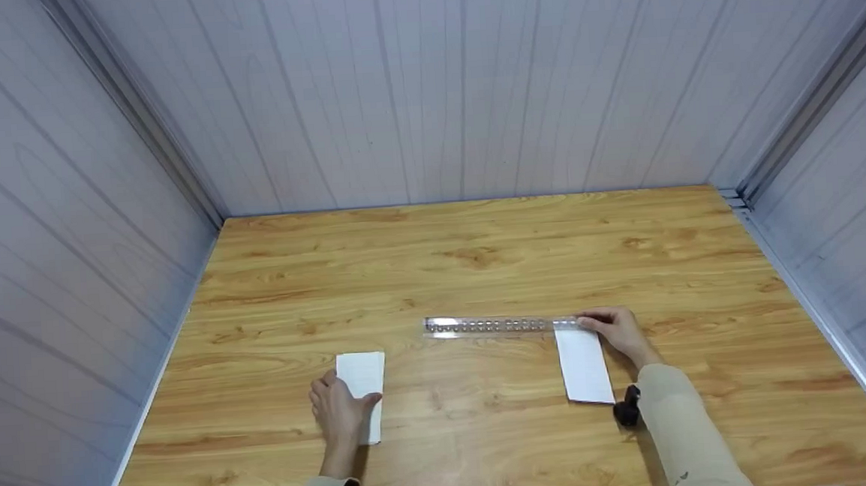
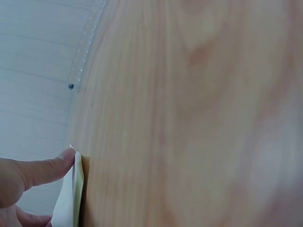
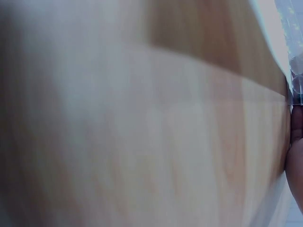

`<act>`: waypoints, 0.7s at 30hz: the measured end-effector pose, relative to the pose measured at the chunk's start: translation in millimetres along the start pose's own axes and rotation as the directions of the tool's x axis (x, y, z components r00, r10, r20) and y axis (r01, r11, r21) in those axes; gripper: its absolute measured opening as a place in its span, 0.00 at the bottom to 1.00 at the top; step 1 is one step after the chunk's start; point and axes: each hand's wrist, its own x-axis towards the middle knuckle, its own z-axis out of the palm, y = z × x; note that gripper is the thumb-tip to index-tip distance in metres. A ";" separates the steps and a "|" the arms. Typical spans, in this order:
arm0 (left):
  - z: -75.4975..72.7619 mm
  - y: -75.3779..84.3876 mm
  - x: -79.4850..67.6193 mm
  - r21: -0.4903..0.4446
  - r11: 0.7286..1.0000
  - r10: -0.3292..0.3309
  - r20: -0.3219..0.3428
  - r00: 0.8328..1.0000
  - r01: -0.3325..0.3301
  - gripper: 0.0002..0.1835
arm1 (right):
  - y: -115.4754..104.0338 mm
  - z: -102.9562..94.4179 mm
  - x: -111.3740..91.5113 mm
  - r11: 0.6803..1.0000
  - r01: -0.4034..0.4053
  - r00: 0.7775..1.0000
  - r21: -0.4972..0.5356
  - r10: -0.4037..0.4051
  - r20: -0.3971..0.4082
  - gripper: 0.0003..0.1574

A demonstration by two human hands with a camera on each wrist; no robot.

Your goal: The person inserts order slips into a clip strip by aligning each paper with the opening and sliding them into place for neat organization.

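Observation:
On the left of the table, my left hand (image 1: 340,410) spans a folded white paper (image 1: 362,371), thumb at its right edge and fingers at its left. The left wrist view shows the thumb against the raised edge of this paper (image 2: 71,194), whose layers stand slightly apart. My right hand (image 1: 620,333) pinches the right end of a clear plastic ruler (image 1: 494,325) with a row of round holes. That ruler lies sideways, its right end over the top edge of a second white paper (image 1: 585,369). At the right wrist view's edge, the ruler (image 3: 294,42) is partly cut off.
The wood-grain table (image 1: 472,263) meets a pale panelled wall (image 1: 423,86) at its back. More panels rise at the left and right sides. Dark wrist cameras sit at both cuffs, the right one (image 1: 627,406) close to the second paper's lower corner.

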 end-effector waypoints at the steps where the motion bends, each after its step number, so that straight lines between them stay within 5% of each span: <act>1: 0.0 0.0 0.1 -0.005 1.000 0.000 -0.002 1.000 0.000 0.40 | -0.3 0.0 -0.2 1.000 -0.012 1.000 0.005 0.012 -0.003 0.16; 21: -1.3 2.6 4.8 -0.172 0.984 -0.048 0.048 0.998 0.055 0.38 | 0.2 0.6 0.1 1.000 -0.013 1.000 0.010 0.013 -0.012 0.17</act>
